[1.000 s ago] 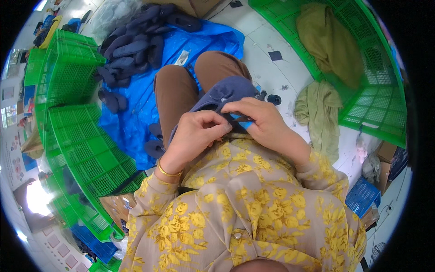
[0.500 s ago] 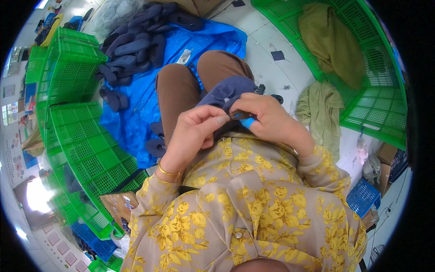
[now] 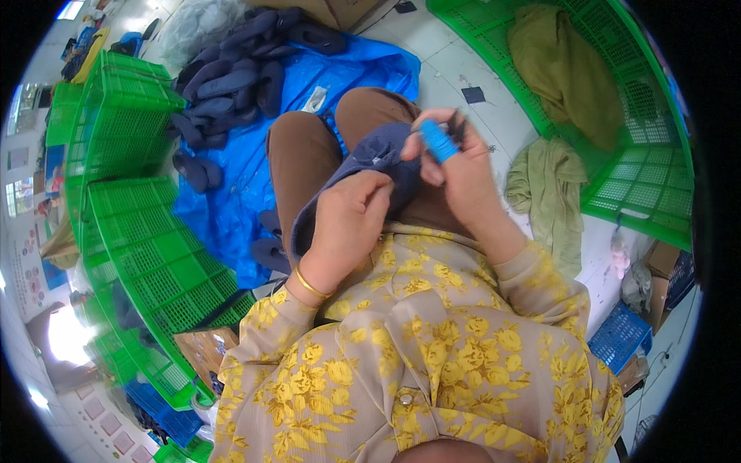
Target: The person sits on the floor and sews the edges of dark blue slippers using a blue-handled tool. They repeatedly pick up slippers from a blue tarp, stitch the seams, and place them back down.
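A navy slipper (image 3: pixel 363 166) lies slantwise across my lap, its upper end on my right thigh. My left hand (image 3: pixel 351 212) is closed on its near side, thumb and fingers pressed together. A small pale mark shows on the slipper's upper part. My right hand (image 3: pixel 455 158), slightly blurred, is raised at the slipper's right edge with bent fingers. Blue tape (image 3: pixel 438 141) is wrapped round one of its digits. A small dark tool (image 3: pixel 461 126) shows between the fingers of this hand; blur hides its exact kind.
A heap of navy slippers (image 3: pixel 231 81) lies on a blue plastic sheet (image 3: pixel 212 224) ahead and left. Green crates (image 3: pixel 147 239) line the left side. Another green crate (image 3: pixel 637 181) at right holds an olive cloth (image 3: pixel 563 73); a paler green cloth (image 3: pixel 548 193) hangs beside it.
My right hand has moved up and right, away from my left hand, with the dark tool in it. My left hand has shifted slightly right and turned, and more of the slipper shows.
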`<state>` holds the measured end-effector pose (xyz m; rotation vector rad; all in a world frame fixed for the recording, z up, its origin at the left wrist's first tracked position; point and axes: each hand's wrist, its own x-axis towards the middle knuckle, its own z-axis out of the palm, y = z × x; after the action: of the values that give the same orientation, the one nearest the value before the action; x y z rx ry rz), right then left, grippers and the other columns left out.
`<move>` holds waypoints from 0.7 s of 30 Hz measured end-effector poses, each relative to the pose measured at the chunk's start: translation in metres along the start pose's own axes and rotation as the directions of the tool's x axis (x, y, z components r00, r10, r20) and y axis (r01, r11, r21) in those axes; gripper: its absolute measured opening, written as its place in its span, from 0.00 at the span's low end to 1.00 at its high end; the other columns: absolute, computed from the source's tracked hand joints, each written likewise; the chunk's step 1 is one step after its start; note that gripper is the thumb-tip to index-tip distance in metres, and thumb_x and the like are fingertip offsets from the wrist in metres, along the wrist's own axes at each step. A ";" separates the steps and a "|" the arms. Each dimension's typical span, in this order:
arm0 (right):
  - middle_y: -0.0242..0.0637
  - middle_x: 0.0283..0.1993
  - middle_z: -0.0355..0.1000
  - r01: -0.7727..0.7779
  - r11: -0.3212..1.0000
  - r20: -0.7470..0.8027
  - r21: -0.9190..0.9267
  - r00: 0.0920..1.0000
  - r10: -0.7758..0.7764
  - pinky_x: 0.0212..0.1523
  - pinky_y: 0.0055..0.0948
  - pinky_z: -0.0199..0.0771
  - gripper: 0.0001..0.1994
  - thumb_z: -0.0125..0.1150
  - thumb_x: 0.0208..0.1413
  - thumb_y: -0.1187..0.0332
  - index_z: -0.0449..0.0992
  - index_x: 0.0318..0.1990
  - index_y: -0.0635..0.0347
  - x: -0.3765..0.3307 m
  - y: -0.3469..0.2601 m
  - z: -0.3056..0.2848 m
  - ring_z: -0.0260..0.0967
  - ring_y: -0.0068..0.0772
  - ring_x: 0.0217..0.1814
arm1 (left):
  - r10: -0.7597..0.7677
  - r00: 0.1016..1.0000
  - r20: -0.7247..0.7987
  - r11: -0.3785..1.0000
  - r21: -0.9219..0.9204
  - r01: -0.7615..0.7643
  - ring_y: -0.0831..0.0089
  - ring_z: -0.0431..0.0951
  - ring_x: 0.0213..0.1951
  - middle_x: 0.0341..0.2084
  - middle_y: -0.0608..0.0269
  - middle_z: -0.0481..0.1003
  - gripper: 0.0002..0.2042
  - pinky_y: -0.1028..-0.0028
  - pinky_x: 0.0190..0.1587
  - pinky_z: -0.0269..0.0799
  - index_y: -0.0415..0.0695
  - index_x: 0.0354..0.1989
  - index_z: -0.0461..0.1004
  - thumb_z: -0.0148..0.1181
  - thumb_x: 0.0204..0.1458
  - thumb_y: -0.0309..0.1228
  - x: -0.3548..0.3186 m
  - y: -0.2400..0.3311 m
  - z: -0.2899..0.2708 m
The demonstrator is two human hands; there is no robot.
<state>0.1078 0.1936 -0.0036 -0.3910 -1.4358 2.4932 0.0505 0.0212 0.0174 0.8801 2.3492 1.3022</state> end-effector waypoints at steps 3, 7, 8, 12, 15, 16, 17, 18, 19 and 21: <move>0.30 0.30 0.70 -0.017 0.948 -0.104 0.318 0.993 0.053 0.20 0.20 0.56 0.05 0.51 0.66 0.68 0.72 0.45 0.51 0.004 -0.018 -0.037 0.53 0.14 0.18 | -0.010 0.997 -0.082 1.000 0.003 0.010 0.68 0.73 0.25 0.23 0.57 0.74 0.03 0.73 0.30 0.69 0.37 0.32 0.78 0.60 0.51 0.23 0.005 -0.008 0.002; 0.29 0.28 0.61 0.125 0.877 -0.225 0.464 0.974 -0.019 0.35 0.25 0.68 0.04 0.50 0.66 0.69 0.70 0.41 0.57 -0.001 -0.053 -0.132 0.56 0.21 0.25 | 0.013 0.995 -0.096 1.000 0.028 -0.010 0.82 0.67 0.22 0.22 0.65 0.72 0.03 0.79 0.26 0.64 0.37 0.31 0.78 0.63 0.50 0.22 0.008 -0.011 0.001; 0.31 0.29 0.61 0.199 0.877 -0.284 0.438 0.956 -0.076 0.45 0.31 0.69 0.03 0.50 0.65 0.71 0.68 0.39 0.59 -0.003 -0.060 -0.159 0.57 0.23 0.28 | 0.012 0.996 -0.086 0.999 0.036 -0.009 0.82 0.67 0.22 0.23 0.65 0.72 0.03 0.79 0.27 0.64 0.37 0.31 0.77 0.63 0.50 0.22 0.009 -0.012 0.000; 0.35 0.28 0.61 0.425 0.869 -0.492 0.252 0.830 -0.263 0.71 0.54 0.58 0.04 0.49 0.64 0.76 0.65 0.35 0.62 -0.021 -0.087 -0.249 0.63 0.33 0.35 | -0.008 0.996 -0.087 1.000 0.029 0.010 0.82 0.68 0.24 0.24 0.65 0.72 0.03 0.79 0.28 0.65 0.37 0.31 0.76 0.63 0.50 0.22 0.011 -0.011 0.001; 0.36 0.28 0.61 0.479 0.869 -0.600 0.126 0.734 -0.318 0.70 0.57 0.59 0.04 0.49 0.64 0.77 0.65 0.35 0.62 -0.037 -0.094 -0.280 0.64 0.34 0.35 | 0.019 0.994 -0.104 1.000 0.011 -0.018 0.82 0.68 0.24 0.24 0.65 0.72 0.02 0.79 0.28 0.65 0.37 0.31 0.76 0.63 0.51 0.22 0.014 -0.012 0.001; 0.36 0.28 0.61 0.475 0.871 -0.605 0.124 0.732 -0.313 0.70 0.58 0.60 0.04 0.50 0.64 0.77 0.65 0.35 0.62 -0.042 -0.096 -0.274 0.63 0.34 0.35 | 0.002 0.996 -0.091 1.000 -0.009 -0.003 0.82 0.68 0.24 0.24 0.65 0.72 0.02 0.79 0.28 0.65 0.37 0.31 0.76 0.63 0.51 0.21 0.014 -0.012 0.000; 0.36 0.28 0.61 0.469 0.877 -0.613 0.100 0.723 -0.317 0.69 0.58 0.60 0.04 0.50 0.64 0.77 0.65 0.35 0.62 -0.044 -0.097 -0.270 0.63 0.34 0.34 | -0.014 0.997 -0.078 1.000 -0.029 0.012 0.82 0.68 0.24 0.24 0.65 0.72 0.02 0.80 0.29 0.66 0.37 0.31 0.77 0.63 0.51 0.21 0.014 -0.012 0.000; 0.36 0.29 0.61 0.463 0.883 -0.621 0.076 0.715 -0.321 0.69 0.58 0.60 0.04 0.49 0.64 0.77 0.65 0.35 0.62 -0.046 -0.098 -0.268 0.63 0.34 0.34 | -0.031 0.997 -0.064 0.998 -0.048 0.028 0.82 0.68 0.24 0.24 0.65 0.72 0.02 0.80 0.29 0.66 0.37 0.31 0.77 0.63 0.51 0.21 0.014 -0.011 0.000; 0.36 0.29 0.61 0.459 0.887 -0.629 0.053 0.706 -0.327 0.69 0.58 0.60 0.04 0.49 0.64 0.77 0.65 0.35 0.62 -0.047 -0.099 -0.264 0.62 0.34 0.34 | 0.007 0.998 -0.061 1.000 -0.019 -0.008 0.81 0.69 0.24 0.24 0.65 0.73 0.02 0.79 0.29 0.67 0.37 0.31 0.77 0.63 0.51 0.21 0.015 -0.011 -0.001; 0.36 0.29 0.60 0.451 0.892 -0.635 0.018 0.694 -0.339 0.70 0.58 0.60 0.04 0.49 0.64 0.77 0.65 0.35 0.63 -0.048 -0.102 -0.253 0.62 0.33 0.34 | 0.082 0.995 -0.051 0.996 0.038 -0.080 0.79 0.71 0.23 0.25 0.64 0.74 0.02 0.78 0.29 0.68 0.37 0.31 0.77 0.64 0.51 0.21 0.017 -0.011 -0.002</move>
<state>0.2476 0.4314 -0.0314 -0.6990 -0.9003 1.8535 0.0322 0.0263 0.0094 0.9735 2.4065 1.3340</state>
